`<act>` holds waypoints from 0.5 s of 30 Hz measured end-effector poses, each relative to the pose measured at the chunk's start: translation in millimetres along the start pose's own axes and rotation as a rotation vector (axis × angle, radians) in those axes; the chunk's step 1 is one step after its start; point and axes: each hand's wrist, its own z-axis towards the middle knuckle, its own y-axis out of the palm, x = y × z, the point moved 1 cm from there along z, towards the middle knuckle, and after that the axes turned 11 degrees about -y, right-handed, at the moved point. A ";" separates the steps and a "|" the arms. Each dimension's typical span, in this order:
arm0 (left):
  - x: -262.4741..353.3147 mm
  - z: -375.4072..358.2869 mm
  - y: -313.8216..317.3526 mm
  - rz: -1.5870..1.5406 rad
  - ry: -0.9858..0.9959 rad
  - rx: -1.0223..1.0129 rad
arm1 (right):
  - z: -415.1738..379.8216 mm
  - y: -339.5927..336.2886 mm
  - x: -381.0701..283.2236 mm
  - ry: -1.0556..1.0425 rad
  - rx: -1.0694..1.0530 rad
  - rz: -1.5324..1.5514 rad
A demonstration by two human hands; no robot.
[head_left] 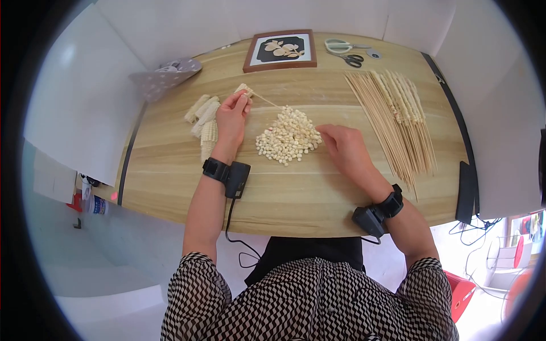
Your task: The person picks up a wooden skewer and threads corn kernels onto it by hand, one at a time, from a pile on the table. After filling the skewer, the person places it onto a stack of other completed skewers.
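The left hand pinched a stick pointing at the kernels midway between the surface's left and right edges, while the right hand, its catch unclear, could have scattered them with one careless sweep.

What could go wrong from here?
1. The left hand holds a thin stick angled toward the kernels; its far end might prick the right hand if the two come together.
2. The kernels lie loose with no container around them, so a brush from the right hand could scatter them.
3. The cable from the left wrist device drops over the table edge and might snag.
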 end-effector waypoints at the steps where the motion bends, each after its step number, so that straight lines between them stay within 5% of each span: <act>1: -1.0 1.7 -2.3 -0.025 0.014 0.010 | -0.2 0.1 -0.1 -0.002 -0.009 0.005; 15: 2.4 3.7 -8.3 0.067 0.062 0.088 | -1.6 -0.2 -3.3 0.009 -0.059 0.017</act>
